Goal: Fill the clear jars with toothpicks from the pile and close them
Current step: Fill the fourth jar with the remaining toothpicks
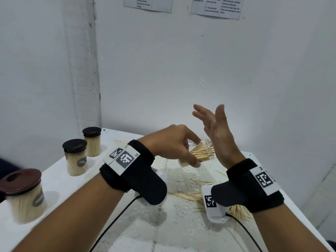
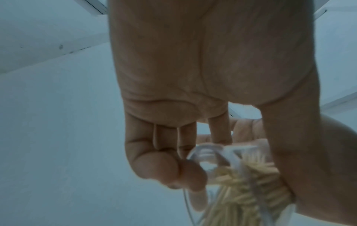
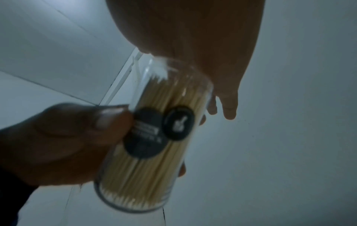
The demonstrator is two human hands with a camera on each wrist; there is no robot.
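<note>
- Above the white surface (image 1: 54, 180), in the head view, the left hand (image 1: 169, 142) is gripping a tilted clear plastic jar (image 1: 183, 163) with pale wooden toothpicks (image 1: 201, 151) fanning from its mouth; the right hand (image 1: 218, 135) is hovering beside them, fingers (image 1: 200, 111) spread and straight.
- In the left wrist view, curled fingers (image 2: 154, 168) are wrapping the jar's rim.
- In the right wrist view, the thumb is pressing the labelled wall: likely light and slick, best held mid-body.

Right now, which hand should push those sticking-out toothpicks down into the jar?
Probably the right hand: it is open, holds nothing, and its palm already faces the toothpicks at the jar mouth. The left hand is busy gripping that jar.
</note>
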